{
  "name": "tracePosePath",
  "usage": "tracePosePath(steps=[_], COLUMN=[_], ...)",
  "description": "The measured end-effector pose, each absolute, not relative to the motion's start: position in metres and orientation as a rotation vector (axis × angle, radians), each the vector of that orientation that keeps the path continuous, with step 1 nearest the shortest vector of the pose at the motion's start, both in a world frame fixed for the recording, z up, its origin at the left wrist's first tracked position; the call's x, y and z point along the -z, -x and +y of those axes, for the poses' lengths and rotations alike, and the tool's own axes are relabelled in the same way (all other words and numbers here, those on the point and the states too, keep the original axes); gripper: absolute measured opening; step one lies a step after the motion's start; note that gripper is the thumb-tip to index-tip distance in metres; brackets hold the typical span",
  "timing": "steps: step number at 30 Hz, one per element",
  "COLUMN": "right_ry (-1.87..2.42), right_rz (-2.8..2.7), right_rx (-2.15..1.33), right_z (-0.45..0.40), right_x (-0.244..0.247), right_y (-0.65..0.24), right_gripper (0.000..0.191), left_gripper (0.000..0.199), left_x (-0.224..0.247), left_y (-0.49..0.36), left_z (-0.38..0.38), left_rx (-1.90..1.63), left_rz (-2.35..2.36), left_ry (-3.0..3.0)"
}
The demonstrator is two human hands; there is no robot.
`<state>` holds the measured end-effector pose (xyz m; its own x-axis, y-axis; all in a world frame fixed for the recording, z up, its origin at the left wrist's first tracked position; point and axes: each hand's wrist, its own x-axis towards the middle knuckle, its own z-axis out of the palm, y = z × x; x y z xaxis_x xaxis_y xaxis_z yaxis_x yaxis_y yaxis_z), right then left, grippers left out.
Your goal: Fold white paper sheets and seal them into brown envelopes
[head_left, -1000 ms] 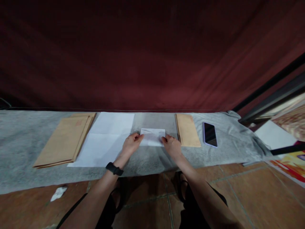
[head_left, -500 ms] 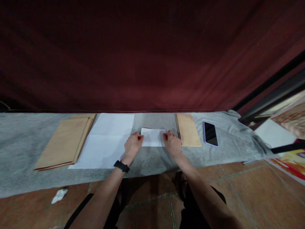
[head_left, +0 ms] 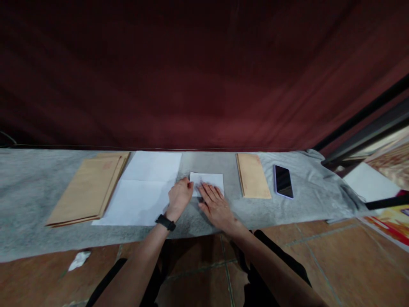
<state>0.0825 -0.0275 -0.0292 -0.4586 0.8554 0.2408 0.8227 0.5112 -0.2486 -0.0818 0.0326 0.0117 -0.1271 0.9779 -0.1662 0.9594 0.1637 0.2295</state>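
A small folded white paper (head_left: 213, 178) lies on the grey cloth in front of me. My left hand (head_left: 180, 195), a black band on its wrist, is closed at the paper's left edge, with the thumb and fingers pinched there. Flat on the paper's lower middle rests my right hand (head_left: 216, 207), its fingers stretched and slightly spread, holding nothing. Larger white sheets (head_left: 145, 194) with a crease across them lie left of my left hand.
Large brown envelopes (head_left: 84, 189) lie at the left, smaller ones (head_left: 254, 175) at the right beside a phone (head_left: 283, 181). A dark red curtain (head_left: 204, 85) hangs behind the grey cloth (head_left: 25, 204). Crumpled white tissue (head_left: 79, 260) lies on the tiled floor.
My right hand has let go of the paper's right edge, moved left and opened flat on the paper. My left hand has stayed at the left edge.
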Motion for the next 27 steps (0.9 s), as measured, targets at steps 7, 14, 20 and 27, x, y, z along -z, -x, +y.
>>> tracePosePath(steps=[7, 14, 20, 27], right_ry=[1.517, 1.574, 1.726, 1.765], right_rz=[-2.419, -2.339, -2.22, -2.171], right_rx=[-0.057, -0.002, 0.063, 0.069], right_z=[-0.032, -0.03, -0.025, -0.023], right_x=[0.04, 0.039, 0.045, 0.051], right_y=[-0.083, -0.085, -0.091, -0.088], right_gripper=[0.057, 0.051, 0.052, 0.052], left_gripper=[0.035, 0.039, 0.043, 0.042], left_x=[-0.01, -0.005, 0.002, 0.001], left_y=[0.079, 0.076, 0.075, 0.059], left_z=[0.031, 0.027, 0.024, 0.019], left_rx=[-0.076, -0.079, -0.125, -0.402], left_rz=[2.184, 2.212, 2.208, 2.052], left_ry=[-1.926, -2.02, -2.11, -2.417])
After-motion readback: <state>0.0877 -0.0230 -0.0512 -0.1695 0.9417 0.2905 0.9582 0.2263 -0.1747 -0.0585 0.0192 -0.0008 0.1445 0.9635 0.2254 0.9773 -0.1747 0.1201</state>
